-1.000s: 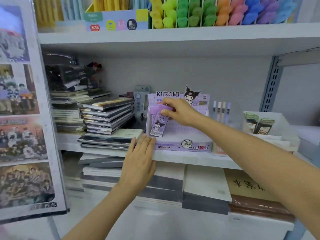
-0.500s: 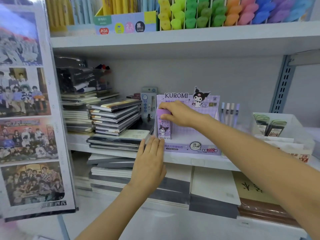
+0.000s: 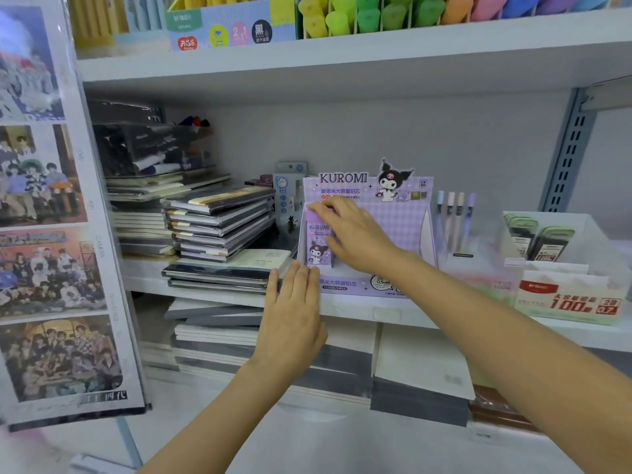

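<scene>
My right hand (image 3: 355, 234) pinches the lead pack (image 3: 319, 249); I'd seat it upright, flush in the display box (image 3: 403, 227) corner. My left hand (image 3: 294, 313), fingers straight together, braces the front.

White shelves (image 3: 342, 56) stand against a pale grey back wall (image 3: 342, 138) (a slotted metal upright (image 3: 567, 155) at right).
</scene>
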Demonstrator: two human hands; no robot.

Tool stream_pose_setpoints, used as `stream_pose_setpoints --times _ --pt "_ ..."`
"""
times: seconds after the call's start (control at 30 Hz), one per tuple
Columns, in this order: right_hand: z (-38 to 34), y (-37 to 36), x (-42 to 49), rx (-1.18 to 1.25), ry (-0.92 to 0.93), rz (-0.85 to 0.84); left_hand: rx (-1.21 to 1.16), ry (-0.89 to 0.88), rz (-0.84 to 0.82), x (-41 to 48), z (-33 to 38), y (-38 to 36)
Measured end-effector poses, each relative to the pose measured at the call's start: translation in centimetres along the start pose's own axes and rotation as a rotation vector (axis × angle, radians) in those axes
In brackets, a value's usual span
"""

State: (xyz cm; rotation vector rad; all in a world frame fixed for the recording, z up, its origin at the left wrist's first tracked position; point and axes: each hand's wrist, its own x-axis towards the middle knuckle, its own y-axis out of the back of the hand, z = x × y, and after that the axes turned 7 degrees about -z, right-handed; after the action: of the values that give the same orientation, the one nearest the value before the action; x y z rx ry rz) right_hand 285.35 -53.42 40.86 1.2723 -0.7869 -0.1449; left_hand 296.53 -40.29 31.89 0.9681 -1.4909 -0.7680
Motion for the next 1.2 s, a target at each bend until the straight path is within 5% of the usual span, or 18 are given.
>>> stream_pose_setpoints --times 0.1,0.23,0.3,0.4,0.57,0.77,1.2 --pt "-1.2 0.4 -0.7 0.097 -0.036 0.004 -0.034 -0.030 0.019 -0.6 0.0 0.0" --pt "-4.0 0.1 -4.9 0.264 0.075 0.448 -0.312 -0.054 0.260 -3.4 0.7 -2.1" --pt "-5.9 -2.1 -8.5 0.354 0.179 0.518 -0.407 -0.021 0.345 -5.9 1.7 -5.3" --pt "-7.6 -8.0 -14.5 0.487 0.161 0.281 -0.485 -0.007 0.144 -10.5 3.8 -11.3" --pt "-6.9 -20.3 -25.1 0.669 -0.196 -0.289 -0.493 -0.131 -0.504 -21.2 7.8 -21.1" --pt "-6.5 -32.0 -37.5 0.630 -0.357 -0.868 -0.440 -0.020 -0.900 -30.3 10.5 -27.5" --pt "-9.2 -38.4 -40.1 0.453 -0.468 -0.764 -0.454 0.039 -0.686 -30.9 11.1 -30.0"
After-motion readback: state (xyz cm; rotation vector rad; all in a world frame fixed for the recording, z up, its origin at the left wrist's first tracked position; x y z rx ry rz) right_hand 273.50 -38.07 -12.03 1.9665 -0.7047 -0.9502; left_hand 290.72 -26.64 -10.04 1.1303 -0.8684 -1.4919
